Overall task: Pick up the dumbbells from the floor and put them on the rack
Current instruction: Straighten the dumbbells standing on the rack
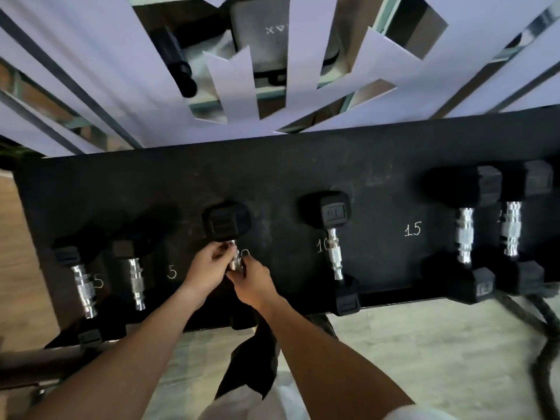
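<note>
Floor point(424, 353): pale, mottled stone-look surface in front of the equipment, evenly lit. A strip of wood-grain flooring point(18, 237) runs along the left edge. Behind, a mirrored wall point(272, 98) is largely covered by overlapping white paper sheets point(100, 71) (cut at angles, gaps between them). The gaps reflect a padded gym bench point(257, 40) and a black cylindrical roller point(178, 65). A thick black rope point(536, 322) trails over the floor at lower right.
</note>
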### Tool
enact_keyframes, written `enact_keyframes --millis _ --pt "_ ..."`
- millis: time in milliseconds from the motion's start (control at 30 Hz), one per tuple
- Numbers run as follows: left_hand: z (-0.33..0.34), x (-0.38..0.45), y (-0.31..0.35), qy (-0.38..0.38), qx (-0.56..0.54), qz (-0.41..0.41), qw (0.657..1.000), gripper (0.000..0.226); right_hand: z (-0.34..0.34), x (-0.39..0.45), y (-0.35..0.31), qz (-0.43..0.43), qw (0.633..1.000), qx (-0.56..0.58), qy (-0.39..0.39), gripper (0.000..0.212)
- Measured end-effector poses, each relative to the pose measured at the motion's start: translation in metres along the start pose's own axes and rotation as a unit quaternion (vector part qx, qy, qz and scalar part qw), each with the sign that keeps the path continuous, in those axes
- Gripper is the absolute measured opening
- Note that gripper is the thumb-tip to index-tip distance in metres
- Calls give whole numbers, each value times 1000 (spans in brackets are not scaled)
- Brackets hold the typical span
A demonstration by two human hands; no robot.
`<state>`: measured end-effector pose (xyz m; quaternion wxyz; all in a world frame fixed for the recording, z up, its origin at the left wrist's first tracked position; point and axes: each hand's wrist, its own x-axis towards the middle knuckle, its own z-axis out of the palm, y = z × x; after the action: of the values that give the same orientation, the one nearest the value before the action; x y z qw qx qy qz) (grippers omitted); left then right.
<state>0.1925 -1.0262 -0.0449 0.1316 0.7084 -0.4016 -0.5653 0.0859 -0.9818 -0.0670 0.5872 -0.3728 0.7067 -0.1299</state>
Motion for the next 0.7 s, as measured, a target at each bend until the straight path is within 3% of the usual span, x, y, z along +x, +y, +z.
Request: enact_keyframes --millis 100,233,367,500,700 --pt "16 4 4 33 -16 3 999 11 -5 -3 0 6 1000 -3 14 29" --pt "43 12 14 -7 56 29 998 13 -29 -10 9 25 999 8 39 30" --pt "80 14 29 -27 57 23 998 14 -70 -12 23 44 997 -6 59 32" --pt "106 7 29 -20 5 -7 1000 11 -96 -12 38 50 994 -83 51 34" --pt "105 0 30 -10 16 12 1000 11 -96 -3 45 39 997 -59 14 34"
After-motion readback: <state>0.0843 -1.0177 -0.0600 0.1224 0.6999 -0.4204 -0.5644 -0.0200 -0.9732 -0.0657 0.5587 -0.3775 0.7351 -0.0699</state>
